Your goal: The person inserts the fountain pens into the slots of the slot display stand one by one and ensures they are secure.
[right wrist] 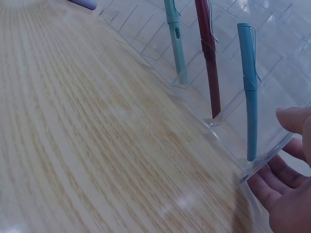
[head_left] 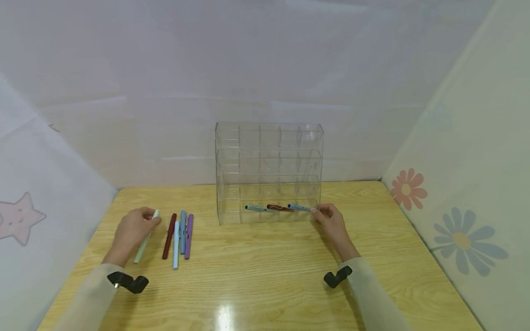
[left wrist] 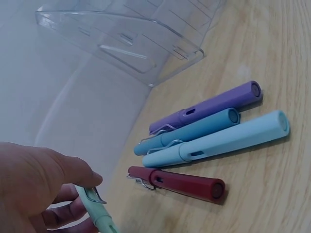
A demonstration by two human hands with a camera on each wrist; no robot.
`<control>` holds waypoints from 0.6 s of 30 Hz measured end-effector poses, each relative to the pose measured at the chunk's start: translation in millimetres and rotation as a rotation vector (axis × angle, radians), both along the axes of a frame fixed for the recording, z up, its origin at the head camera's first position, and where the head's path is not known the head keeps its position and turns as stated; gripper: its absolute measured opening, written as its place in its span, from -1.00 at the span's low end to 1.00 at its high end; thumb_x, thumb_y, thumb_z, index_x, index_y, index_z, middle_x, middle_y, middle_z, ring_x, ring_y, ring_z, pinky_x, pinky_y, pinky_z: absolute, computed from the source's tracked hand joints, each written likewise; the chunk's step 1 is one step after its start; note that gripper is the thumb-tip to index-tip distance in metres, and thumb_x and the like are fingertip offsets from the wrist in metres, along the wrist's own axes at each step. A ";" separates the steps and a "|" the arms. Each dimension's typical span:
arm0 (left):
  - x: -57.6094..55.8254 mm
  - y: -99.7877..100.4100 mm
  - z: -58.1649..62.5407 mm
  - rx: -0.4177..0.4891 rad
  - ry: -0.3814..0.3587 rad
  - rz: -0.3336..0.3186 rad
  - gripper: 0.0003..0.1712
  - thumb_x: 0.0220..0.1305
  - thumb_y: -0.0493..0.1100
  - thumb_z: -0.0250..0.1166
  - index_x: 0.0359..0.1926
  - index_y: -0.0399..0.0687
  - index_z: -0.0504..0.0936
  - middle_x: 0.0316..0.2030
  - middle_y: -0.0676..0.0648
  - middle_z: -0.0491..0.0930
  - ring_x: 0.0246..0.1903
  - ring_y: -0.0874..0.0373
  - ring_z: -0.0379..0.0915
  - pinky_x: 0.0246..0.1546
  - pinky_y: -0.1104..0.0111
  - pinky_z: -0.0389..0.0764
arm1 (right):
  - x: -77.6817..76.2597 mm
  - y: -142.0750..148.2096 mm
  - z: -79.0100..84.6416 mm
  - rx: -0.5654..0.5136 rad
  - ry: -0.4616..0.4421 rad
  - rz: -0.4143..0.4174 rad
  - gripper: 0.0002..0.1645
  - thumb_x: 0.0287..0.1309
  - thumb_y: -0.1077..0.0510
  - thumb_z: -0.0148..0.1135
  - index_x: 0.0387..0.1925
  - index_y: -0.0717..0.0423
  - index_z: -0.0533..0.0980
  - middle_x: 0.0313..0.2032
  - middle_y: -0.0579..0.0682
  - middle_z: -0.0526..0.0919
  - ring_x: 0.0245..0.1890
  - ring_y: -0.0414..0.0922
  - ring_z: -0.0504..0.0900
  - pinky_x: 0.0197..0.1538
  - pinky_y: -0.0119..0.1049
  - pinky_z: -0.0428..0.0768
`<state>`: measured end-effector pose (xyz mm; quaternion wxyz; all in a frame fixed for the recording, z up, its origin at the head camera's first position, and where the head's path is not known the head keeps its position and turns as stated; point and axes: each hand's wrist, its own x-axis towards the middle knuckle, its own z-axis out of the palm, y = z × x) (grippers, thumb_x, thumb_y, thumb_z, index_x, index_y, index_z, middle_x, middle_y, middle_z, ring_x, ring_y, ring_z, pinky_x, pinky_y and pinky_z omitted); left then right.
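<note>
My left hand [head_left: 134, 230] pinches a light green pen [left wrist: 97, 211] near its clip end, thumb on top, at the table's left. Just right of that hand lie a dark red pen [left wrist: 187, 184], a light blue pen [left wrist: 233, 136], a blue pen [left wrist: 194, 130] and a purple pen [left wrist: 218, 106]. A clear tiered rack [head_left: 217, 174] stands at the back. Leaning in its bottom row are a pale green pen [right wrist: 176, 46], a brownish-red pen [right wrist: 209, 63] and another blue pen [right wrist: 250, 97]. My right hand [head_left: 333, 225] grips the rack's lower right corner between thumb and fingers.
The wooden table [head_left: 265, 276] reaches back to a pale cloth wall [head_left: 165, 115] close behind the rack. Further cloth walls with printed flowers [head_left: 461, 240] and a star [head_left: 22, 218] flank both sides. The rack's upper tiers are split by thin clear dividers.
</note>
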<state>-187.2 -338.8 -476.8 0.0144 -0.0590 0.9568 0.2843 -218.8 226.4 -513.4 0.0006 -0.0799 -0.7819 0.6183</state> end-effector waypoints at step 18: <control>13.8 2.1 34.1 -0.035 0.126 0.005 -0.33 0.60 0.17 0.20 0.29 -0.37 0.55 0.13 -0.44 0.63 -0.05 -0.31 0.66 -0.47 0.29 0.55 | 0.2 0.5 -2.3 -0.010 0.005 0.001 -0.50 0.48 -0.05 0.34 0.21 0.19 0.48 0.11 0.02 0.68 0.05 -0.10 0.65 0.10 -0.29 0.67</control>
